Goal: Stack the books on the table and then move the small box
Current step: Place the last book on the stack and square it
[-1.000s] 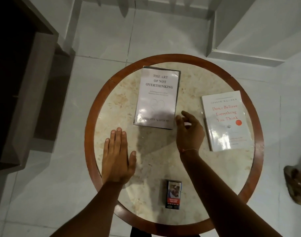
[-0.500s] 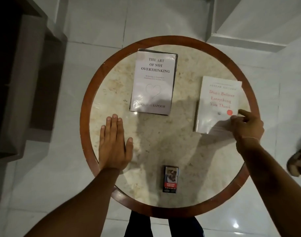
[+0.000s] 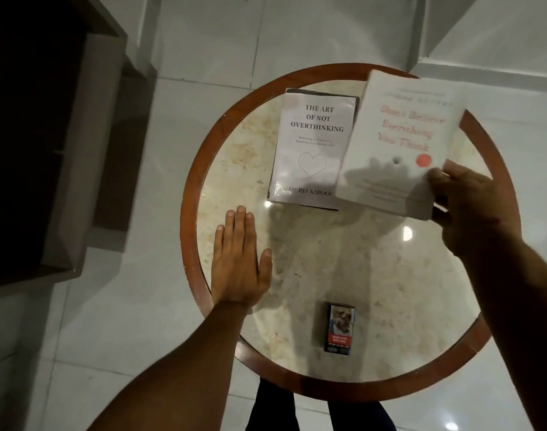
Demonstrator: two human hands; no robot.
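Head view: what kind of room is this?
Probably a home or hotel room, not a lab: a round marble-topped side table with a wooden rim, glossy white floor tiles, two self-help paperbacks and a cigarette pack.

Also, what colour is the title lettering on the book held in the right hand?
Red-pink on a white cover, blurred; the head view, the only one, shows it.

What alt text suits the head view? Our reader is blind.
The right hand holds a white book lifted, overlapping the grey book lying on the round table. The left hand lies flat on the table; a small box sits near its front edge.
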